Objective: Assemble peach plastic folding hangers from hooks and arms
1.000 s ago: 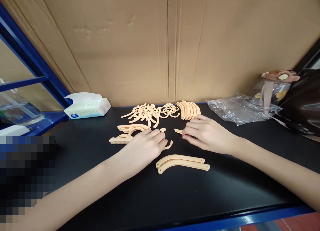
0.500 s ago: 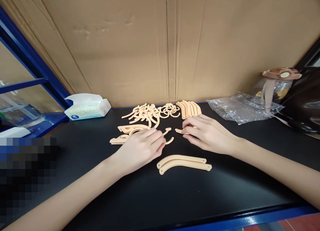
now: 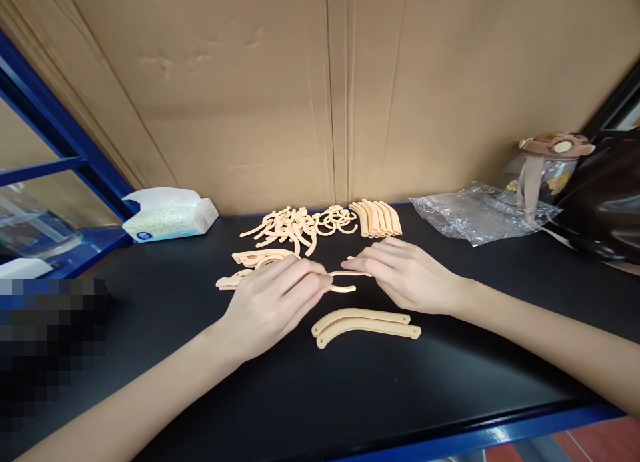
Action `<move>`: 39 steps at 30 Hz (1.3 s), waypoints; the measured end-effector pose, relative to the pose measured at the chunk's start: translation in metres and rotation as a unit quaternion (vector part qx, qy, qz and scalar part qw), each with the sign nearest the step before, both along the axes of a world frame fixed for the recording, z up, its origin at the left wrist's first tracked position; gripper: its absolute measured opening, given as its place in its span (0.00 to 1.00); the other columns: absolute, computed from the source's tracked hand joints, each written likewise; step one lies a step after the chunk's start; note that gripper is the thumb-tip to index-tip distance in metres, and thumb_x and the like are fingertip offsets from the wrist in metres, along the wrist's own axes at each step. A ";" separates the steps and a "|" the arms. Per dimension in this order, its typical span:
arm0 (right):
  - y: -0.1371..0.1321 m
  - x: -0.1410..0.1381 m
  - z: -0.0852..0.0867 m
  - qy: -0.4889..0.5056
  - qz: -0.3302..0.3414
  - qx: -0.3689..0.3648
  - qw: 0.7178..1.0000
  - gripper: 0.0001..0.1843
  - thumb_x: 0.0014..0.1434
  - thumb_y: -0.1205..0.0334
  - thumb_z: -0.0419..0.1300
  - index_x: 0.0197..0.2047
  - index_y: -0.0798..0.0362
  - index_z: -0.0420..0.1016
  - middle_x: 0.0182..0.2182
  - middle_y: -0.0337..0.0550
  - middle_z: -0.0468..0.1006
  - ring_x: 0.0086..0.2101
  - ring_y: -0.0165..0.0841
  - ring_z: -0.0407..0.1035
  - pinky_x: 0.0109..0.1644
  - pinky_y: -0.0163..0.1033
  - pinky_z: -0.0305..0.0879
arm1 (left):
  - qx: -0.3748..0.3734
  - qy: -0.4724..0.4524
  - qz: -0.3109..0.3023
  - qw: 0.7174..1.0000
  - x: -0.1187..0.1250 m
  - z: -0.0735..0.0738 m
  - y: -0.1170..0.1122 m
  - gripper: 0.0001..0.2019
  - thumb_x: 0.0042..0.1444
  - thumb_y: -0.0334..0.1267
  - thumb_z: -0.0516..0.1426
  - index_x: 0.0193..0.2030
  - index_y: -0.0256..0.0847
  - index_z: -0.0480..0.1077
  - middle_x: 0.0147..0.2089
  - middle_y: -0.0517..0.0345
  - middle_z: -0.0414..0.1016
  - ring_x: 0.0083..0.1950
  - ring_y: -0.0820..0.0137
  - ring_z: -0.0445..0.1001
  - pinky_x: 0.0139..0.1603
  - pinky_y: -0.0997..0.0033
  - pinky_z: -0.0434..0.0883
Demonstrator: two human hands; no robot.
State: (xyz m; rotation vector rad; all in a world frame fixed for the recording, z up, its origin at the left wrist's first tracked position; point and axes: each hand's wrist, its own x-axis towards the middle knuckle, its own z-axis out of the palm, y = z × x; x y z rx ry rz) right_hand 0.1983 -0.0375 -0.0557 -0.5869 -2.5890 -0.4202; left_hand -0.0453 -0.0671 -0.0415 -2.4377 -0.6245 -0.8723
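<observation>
My left hand is closed in a pinch on a thin curved beige piece and on a second, shorter-looking curved end that juts out below it. My right hand pinches the far end of the upper piece, with a small beige tip showing by its fingers. The fingers cover much of these parts. Just in front of the hands lie two long curved beige arms side by side, with a hole at each end. Several flat beige pieces lie partly behind my left hand.
Farther back lie a loose heap of thin beige hooks and a row of stacked curved arms. A tissue pack is at left. Clear plastic film and a bottle are at right. Cardboard stands behind the black table.
My hands have come together, the right moving left and slightly down. The curved piece now spans between both hands, where before the parts were apart. The view has shifted slightly.
</observation>
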 end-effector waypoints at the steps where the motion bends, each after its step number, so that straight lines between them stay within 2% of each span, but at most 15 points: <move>1: 0.000 0.000 0.000 0.006 0.002 0.002 1.000 0.19 0.63 0.75 0.42 0.52 0.58 0.66 0.37 0.47 0.76 0.37 0.34 0.67 0.39 0.39 0.62 | -0.003 -0.007 0.003 1.000 -0.001 -0.002 0.001 0.03 0.60 0.29 0.55 0.37 0.39 0.68 0.36 0.60 0.76 0.36 0.73 0.74 0.36 0.73 0.70; 5: -0.003 0.001 0.001 0.019 0.017 0.008 1.000 0.16 0.61 0.76 0.43 0.46 0.57 0.67 0.32 0.44 0.74 0.32 0.32 0.66 0.36 0.37 0.61 | -0.012 -0.028 0.017 0.999 -0.005 -0.006 0.005 0.03 0.59 0.28 0.56 0.38 0.40 0.68 0.37 0.60 0.77 0.39 0.72 0.75 0.37 0.74 0.71; 8: -0.007 0.000 0.002 0.014 0.029 0.011 0.999 0.15 0.63 0.74 0.42 0.42 0.56 0.69 0.30 0.43 0.73 0.28 0.30 0.65 0.33 0.36 0.60 | -0.008 -0.052 0.027 0.998 -0.007 -0.006 0.006 0.04 0.59 0.28 0.55 0.39 0.40 0.67 0.37 0.60 0.77 0.36 0.74 0.76 0.34 0.76 0.70; 11: -0.011 -0.003 0.003 -0.003 0.031 0.020 0.999 0.16 0.65 0.72 0.42 0.46 0.55 0.69 0.34 0.44 0.74 0.29 0.29 0.67 0.34 0.36 0.62 | 0.002 -0.067 0.031 0.997 -0.009 -0.004 0.006 0.05 0.60 0.28 0.55 0.41 0.41 0.68 0.36 0.62 0.78 0.31 0.76 0.76 0.31 0.77 0.70; 14: -0.012 -0.005 0.002 -0.024 0.038 0.030 0.999 0.18 0.66 0.69 0.41 0.52 0.55 0.68 0.37 0.46 0.74 0.32 0.30 0.69 0.36 0.37 0.64 | 0.006 -0.064 0.014 0.998 -0.009 -0.003 0.006 0.06 0.60 0.28 0.55 0.41 0.41 0.68 0.37 0.61 0.79 0.35 0.75 0.78 0.32 0.78 0.71; 18: -0.012 -0.004 0.002 -0.033 0.046 0.002 0.998 0.18 0.68 0.61 0.43 0.55 0.53 0.66 0.42 0.47 0.73 0.36 0.32 0.70 0.39 0.38 0.65 | 0.004 -0.059 -0.012 0.998 -0.007 -0.005 0.006 0.05 0.59 0.26 0.56 0.40 0.39 0.68 0.37 0.61 0.80 0.38 0.74 0.79 0.36 0.78 0.74; 21: -0.011 -0.001 0.002 -0.031 0.047 -0.020 0.998 0.21 0.68 0.54 0.42 0.58 0.51 0.64 0.44 0.48 0.71 0.37 0.32 0.70 0.40 0.38 0.65 | -0.008 -0.082 -0.029 0.996 -0.007 -0.009 0.007 0.07 0.58 0.25 0.56 0.40 0.40 0.68 0.38 0.62 0.80 0.39 0.73 0.79 0.37 0.77 0.75; 24: -0.011 0.000 0.002 -0.022 0.063 -0.043 0.997 0.31 0.65 0.41 0.42 0.62 0.50 0.58 0.46 0.49 0.69 0.39 0.33 0.69 0.39 0.38 0.66 | -0.040 -0.149 -0.044 0.987 -0.006 -0.011 0.006 0.07 0.57 0.26 0.57 0.39 0.42 0.68 0.38 0.62 0.80 0.39 0.71 0.80 0.34 0.76 0.76; 26: -0.011 0.000 0.002 -0.013 0.072 -0.048 0.996 0.34 0.62 0.37 0.42 0.63 0.50 0.58 0.47 0.49 0.69 0.39 0.33 0.69 0.38 0.37 0.65 | -0.082 -0.193 -0.051 0.976 -0.004 -0.012 0.003 0.06 0.57 0.27 0.57 0.38 0.42 0.67 0.37 0.62 0.80 0.38 0.71 0.80 0.31 0.75 0.76; 31: -0.015 -0.003 0.004 0.014 0.108 -0.042 0.993 0.35 0.63 0.37 0.38 0.57 0.54 0.64 0.42 0.49 0.70 0.38 0.34 0.68 0.39 0.38 0.64 | -0.178 -0.216 -0.073 0.957 0.005 -0.012 -0.006 0.04 0.58 0.29 0.57 0.37 0.41 0.67 0.38 0.59 0.80 0.37 0.71 0.79 0.28 0.76 0.75; 35: -0.017 -0.005 0.005 0.022 0.121 -0.066 0.990 0.38 0.62 0.35 0.34 0.57 0.55 0.65 0.42 0.49 0.71 0.38 0.34 0.68 0.41 0.38 0.64 | -0.184 -0.224 -0.100 0.952 0.007 -0.014 -0.009 0.06 0.56 0.26 0.57 0.36 0.40 0.67 0.40 0.58 0.80 0.37 0.71 0.79 0.32 0.75 0.76; 39: -0.015 -0.004 0.002 0.021 0.121 -0.048 0.991 0.38 0.62 0.35 0.33 0.56 0.55 0.65 0.43 0.50 0.71 0.38 0.35 0.68 0.40 0.39 0.65 | -0.185 -0.220 -0.100 0.953 0.006 -0.016 -0.006 0.06 0.56 0.26 0.57 0.36 0.40 0.66 0.40 0.58 0.80 0.36 0.73 0.79 0.31 0.77 0.75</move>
